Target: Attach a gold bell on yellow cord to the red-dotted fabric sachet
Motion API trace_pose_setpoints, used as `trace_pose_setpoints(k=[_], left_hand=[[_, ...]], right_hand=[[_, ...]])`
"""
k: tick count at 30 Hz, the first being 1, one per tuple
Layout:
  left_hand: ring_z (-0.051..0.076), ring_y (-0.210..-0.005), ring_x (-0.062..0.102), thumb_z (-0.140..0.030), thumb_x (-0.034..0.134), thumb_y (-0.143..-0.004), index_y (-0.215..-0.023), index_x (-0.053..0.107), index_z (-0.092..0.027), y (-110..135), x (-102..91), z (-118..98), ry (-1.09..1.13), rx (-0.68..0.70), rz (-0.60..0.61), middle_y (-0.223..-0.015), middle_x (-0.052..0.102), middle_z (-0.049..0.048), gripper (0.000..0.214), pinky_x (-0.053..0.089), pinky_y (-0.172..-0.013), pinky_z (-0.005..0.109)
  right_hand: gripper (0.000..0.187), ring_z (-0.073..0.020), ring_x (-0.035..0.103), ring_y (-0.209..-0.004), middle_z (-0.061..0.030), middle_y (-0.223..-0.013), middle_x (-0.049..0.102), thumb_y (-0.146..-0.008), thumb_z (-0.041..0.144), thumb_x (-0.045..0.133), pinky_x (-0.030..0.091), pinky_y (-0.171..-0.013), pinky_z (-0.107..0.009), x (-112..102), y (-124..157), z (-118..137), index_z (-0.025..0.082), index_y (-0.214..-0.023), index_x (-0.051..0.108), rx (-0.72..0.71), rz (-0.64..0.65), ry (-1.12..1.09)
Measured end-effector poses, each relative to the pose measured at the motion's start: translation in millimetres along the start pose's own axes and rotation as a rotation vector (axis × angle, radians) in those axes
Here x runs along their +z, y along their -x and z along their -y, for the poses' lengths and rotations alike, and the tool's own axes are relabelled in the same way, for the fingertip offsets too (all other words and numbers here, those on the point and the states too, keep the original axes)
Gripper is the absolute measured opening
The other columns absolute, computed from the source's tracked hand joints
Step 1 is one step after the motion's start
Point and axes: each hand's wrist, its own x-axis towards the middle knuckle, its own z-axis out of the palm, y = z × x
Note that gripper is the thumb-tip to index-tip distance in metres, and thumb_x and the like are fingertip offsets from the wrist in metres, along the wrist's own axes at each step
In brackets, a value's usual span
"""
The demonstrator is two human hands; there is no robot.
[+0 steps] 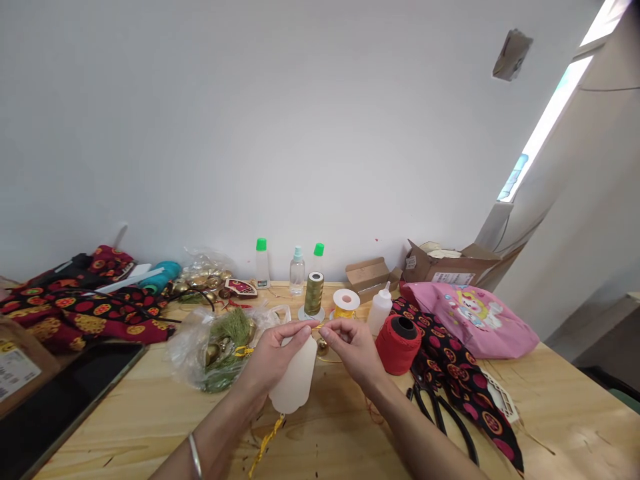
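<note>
The left hand (273,357) is gripping a pale cream plastic form (295,377), held tilted above a wooden table (100,427). The right hand (353,347) is pinching a thin yellow cord (316,327) in its fingertips (324,330), just above a small brass bell (322,345). A red thread spool (399,343) is standing just beside the right hand.
</note>
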Motion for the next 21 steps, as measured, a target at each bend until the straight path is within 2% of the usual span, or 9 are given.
trace_pose_setpoints(k=[6,10,15,17,19,21], left_hand=[[0.019,-0.091,0.052,-0.038,0.058,-0.068,-0.073,0.068,-0.018,-4,-0.6,7,-0.041,0.100,-0.096,-0.088,0.061,0.0036,0.023,0.034,-0.084,0.028],[0.018,-0.086,0.052,-0.040,0.058,-0.067,-0.061,0.065,-0.017,-7,0.4,11,-0.057,0.080,-0.138,-0.088,0.057,0.0026,0.025,0.037,-0.076,0.025],[0.015,-0.075,0.053,-0.040,0.060,-0.065,-0.053,0.058,-0.014,-6,1.5,11,-0.013,0.099,-0.133,-0.083,0.055,0.0016,0.028,0.040,-0.064,0.022],[0.013,-0.065,0.052,-0.041,0.058,-0.066,-0.060,0.059,-0.014,-4,0.9,9,0.016,0.041,-0.124,-0.081,0.056,0.0020,0.028,0.040,-0.054,0.021],[0.011,-0.056,0.050,-0.042,0.056,-0.068,-0.081,0.060,-0.015,-2,-0.1,6,0.056,-0.042,-0.086,-0.081,0.057,0.0030,0.030,0.038,-0.046,0.020],[0.011,-0.058,0.051,-0.039,0.056,-0.068,-0.102,0.055,-0.018,0,-0.8,4,0.106,-0.055,-0.027,-0.087,0.057,0.0043,0.040,0.040,-0.046,0.020]], right_hand=[[0.019,-0.0069,0.040,-0.047,0.0007,-0.055,0.058,-0.064,0.030,0.062,0.031,-0.044,-0.019,1,1,1,0.015,-0.072,0.070,0.046,0.096,-0.062],[0.015,-0.0075,0.042,-0.048,0.0012,-0.055,0.059,-0.062,0.028,0.063,0.033,-0.045,-0.019,2,2,2,0.018,-0.070,0.071,0.067,0.147,-0.096],[0.014,-0.0078,0.042,-0.047,0.0010,-0.053,0.059,-0.062,0.028,0.063,0.033,-0.043,-0.019,2,3,5,0.018,-0.067,0.070,0.049,0.106,-0.022],[0.015,-0.0070,0.039,-0.044,0.0015,-0.049,0.056,-0.062,0.029,0.062,0.031,-0.041,-0.019,2,3,6,0.016,-0.064,0.070,0.044,0.055,0.016],[0.018,-0.0071,0.039,-0.043,0.0011,-0.049,0.055,-0.063,0.031,0.062,0.031,-0.040,-0.019,1,3,6,0.014,-0.064,0.068,0.039,-0.015,0.045],[0.020,-0.0075,0.040,-0.043,0.0011,-0.050,0.053,-0.065,0.032,0.060,0.032,-0.041,-0.019,-1,3,4,0.013,-0.067,0.067,0.018,-0.072,0.078]])
